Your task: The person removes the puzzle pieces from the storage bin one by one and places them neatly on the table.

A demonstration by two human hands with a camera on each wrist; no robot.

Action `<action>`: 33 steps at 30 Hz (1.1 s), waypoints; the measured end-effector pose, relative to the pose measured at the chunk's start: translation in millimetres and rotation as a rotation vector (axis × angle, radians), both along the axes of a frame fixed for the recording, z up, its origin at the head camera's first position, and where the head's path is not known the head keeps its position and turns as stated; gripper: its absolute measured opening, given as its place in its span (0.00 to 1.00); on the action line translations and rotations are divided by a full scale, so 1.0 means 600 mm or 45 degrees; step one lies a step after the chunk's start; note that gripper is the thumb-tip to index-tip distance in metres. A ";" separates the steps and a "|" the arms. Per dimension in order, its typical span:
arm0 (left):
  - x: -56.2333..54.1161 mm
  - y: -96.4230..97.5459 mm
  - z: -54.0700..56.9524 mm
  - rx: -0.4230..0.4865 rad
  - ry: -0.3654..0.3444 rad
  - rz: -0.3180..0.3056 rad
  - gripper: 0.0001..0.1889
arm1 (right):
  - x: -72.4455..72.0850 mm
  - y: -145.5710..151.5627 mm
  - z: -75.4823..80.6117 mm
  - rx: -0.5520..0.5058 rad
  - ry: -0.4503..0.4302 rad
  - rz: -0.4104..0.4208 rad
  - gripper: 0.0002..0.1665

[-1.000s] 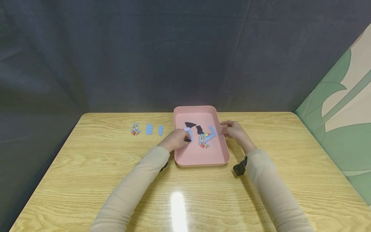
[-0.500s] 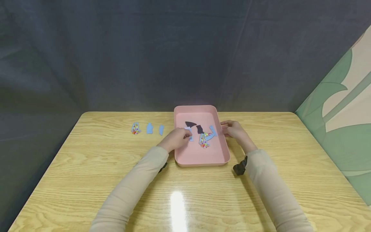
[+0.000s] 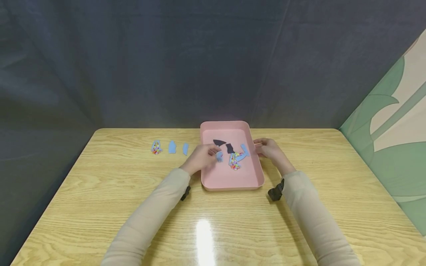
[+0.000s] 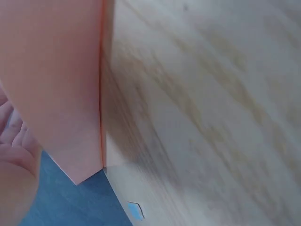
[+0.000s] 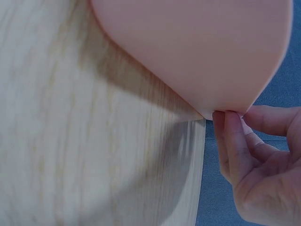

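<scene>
A pink tray (image 3: 229,181) stands on the table with several puzzle-like pieces inside. My left hand (image 3: 201,159) reaches over its left wall, fingers bent above a blue piece (image 3: 219,156). That piece looks blurred and is partly covered, so whether the fingers hold it cannot be made out. In the left wrist view the tray wall (image 4: 56,84) hides most of this hand. My right hand (image 3: 270,150) touches the outside of the right wall. In the right wrist view, its fingertips (image 5: 232,120) meet the tray's far edge. A multicoloured piece (image 3: 234,162) lies near the tray's middle.
Left of the tray, a multicoloured piece (image 3: 156,147) and two blue pieces, one central (image 3: 172,147) and one nearer the tray (image 3: 185,149), lie in a row on the wooden table (image 3: 133,184). Two black pieces, one pointed (image 3: 219,142), are in the tray. A dark curtain (image 3: 173,66) hangs behind.
A dark piece seen at my left fingers one second ago is out of sight. The left hand has drawn back slightly, its fingers lifting over the blue piece. My right hand stays put.
</scene>
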State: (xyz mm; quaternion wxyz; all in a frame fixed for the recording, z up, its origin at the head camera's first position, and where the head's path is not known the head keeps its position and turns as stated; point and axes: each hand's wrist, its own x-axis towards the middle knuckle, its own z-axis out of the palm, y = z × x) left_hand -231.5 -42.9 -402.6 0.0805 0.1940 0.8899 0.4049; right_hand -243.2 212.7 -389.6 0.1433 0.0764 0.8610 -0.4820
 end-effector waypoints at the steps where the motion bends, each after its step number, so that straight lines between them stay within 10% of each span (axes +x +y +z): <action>1: 0.000 -0.003 0.000 0.028 0.002 0.017 0.16 | 0.000 0.000 0.000 0.002 -0.003 -0.001 0.28; 33: -0.010 -0.157 0.012 0.485 -0.019 0.601 0.22 | -0.001 0.004 -0.002 -0.008 -0.018 -0.003 0.29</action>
